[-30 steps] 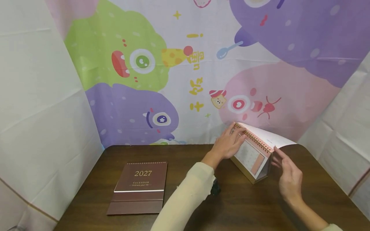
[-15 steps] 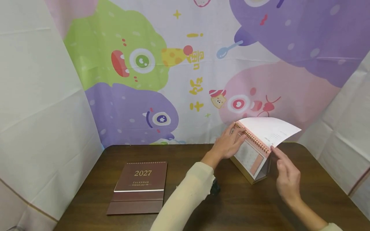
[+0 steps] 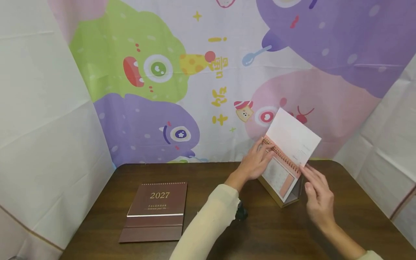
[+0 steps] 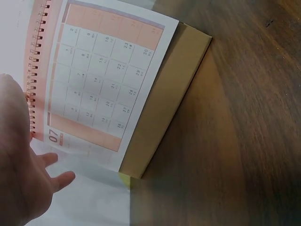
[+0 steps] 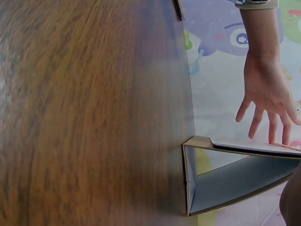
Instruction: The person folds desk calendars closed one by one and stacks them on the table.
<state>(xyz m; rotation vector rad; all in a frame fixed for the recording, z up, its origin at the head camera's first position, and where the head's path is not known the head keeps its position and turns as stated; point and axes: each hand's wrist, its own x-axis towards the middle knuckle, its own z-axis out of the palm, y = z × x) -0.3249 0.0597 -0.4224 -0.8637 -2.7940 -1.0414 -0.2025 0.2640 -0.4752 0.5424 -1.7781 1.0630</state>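
Note:
A pink-and-white spiral desk calendar (image 3: 277, 177) stands on its tan cardboard stand, tilted back like a tent. Its grid under "07" fills much of the left wrist view, beside the metal rings (image 4: 33, 70). One white page (image 3: 292, 133) stands up above the rings. My left hand (image 3: 255, 162) rests along the left part of the binding with its fingers extended. At the binding's right end, the extended fingertips of my right hand (image 3: 320, 200) touch the lower corner of the raised page, the thumb apart. Under the calendar, the right wrist view shows the hollow stand (image 5: 188, 179).
On the left of the brown wooden table (image 3: 100, 216) lies a maroon 2027 calendar (image 3: 156, 213). A small dark object (image 3: 241, 212) sits partly behind my left sleeve (image 3: 208, 220). Cloth printed with cartoon monsters (image 3: 162, 119) hangs right behind the table.
The raised page has swung from leaning far back behind the rings to standing up above them. My right hand has moved slightly left and toward the binding. The left hand stays in place.

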